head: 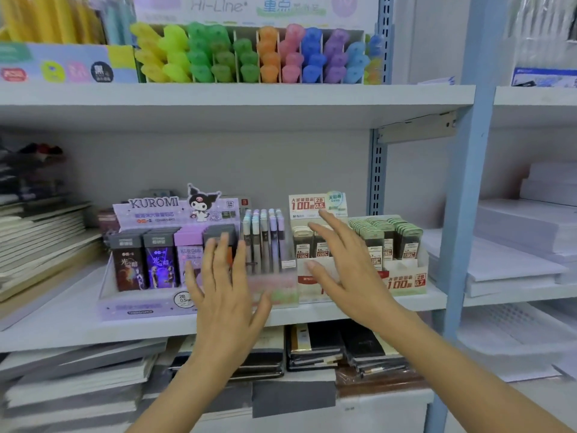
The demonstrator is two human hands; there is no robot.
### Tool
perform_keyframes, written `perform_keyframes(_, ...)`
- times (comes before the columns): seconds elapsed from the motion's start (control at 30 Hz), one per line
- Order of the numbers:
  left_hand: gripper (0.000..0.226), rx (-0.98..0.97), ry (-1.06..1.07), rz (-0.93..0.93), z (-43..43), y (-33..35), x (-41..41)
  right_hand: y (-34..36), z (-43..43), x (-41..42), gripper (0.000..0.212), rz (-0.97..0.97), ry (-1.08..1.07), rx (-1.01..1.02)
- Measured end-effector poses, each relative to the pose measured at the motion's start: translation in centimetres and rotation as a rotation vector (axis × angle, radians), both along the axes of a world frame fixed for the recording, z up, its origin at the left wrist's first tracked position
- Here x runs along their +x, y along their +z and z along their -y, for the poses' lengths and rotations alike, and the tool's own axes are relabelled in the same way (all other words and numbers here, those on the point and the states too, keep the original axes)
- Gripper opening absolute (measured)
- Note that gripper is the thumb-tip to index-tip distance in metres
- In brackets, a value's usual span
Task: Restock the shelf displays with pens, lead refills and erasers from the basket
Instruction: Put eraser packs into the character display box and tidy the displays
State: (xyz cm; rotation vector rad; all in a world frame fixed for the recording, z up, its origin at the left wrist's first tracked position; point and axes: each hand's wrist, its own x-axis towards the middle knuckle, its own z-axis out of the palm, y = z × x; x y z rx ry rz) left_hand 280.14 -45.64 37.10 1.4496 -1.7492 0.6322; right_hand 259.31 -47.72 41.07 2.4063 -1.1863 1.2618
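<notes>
- Both bare forearms reach up from the bottom edge toward the middle shelf point(62, 329).
- Left hand point(224, 289) is spread wide, fingers straight, holding nothing; it is raised in front of the right end of the Kuromi display box point(137, 307) and the clear pen holder point(278, 292) beside it.
- Right hand point(343, 270) is also wide, fingers fanned out and empty, in front of the white lead refill display point(406, 282); whether either hand touches a box cannot be told.
- Lead refill cases point(159, 260) stand upright in a row in the Kuromi display box.
- Pens point(265, 235) stand upright in the clear pen holder, between the two refill displays.
- Green-capped refill cases point(406, 239) fill the right part of the white lead refill display.
- Highlighters point(249, 54) in many colours fill a rack on the shelf above.
- Notebooks point(315, 348) lie stacked on the shelf below.
</notes>
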Motion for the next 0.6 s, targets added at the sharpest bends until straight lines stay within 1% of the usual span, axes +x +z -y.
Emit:
perform_keyframes(0.07, 0.076, 0.017, 0.082, -0.060, -0.4, -0.7, 2.0, -0.4, -0.3, 2.6, 0.057, -0.066, 0.073, 0.012)
perform_keyframes(0.13, 0.077, 0.062, 0.143, -0.098, -0.8, -1.7, 3.9, -1.0, -0.1, 4.9, 0.058, -0.142, 0.094, 0.002)
perform_keyframes(0.23, 0.076, 0.177, 0.154, -0.062, -1.1, -3.1, 5.7, -1.9, 0.4, 7.2, 0.062, -0.205, -0.004, -0.032)
perform_keyframes(0.3, 0.065, 0.208, 0.134, -0.023, -1.2, -3.7, 6.0, -2.3, 0.5, 7.7, 0.060, -0.185, -0.030, -0.078)
perform_keyframes(0.4, 0.048, 0.167, 0.115, -0.064, -1.0, -4.1, 5.8, -2.6, 0.8, 7.7, 0.050, -0.143, -0.010, -0.124)
perform_keyframes(0.6, 0.043, 0.092, 0.113, -0.097, -0.8, -4.0, 5.6, -2.5, 1.0, 8.0, 0.052, -0.111, 0.000, -0.097)
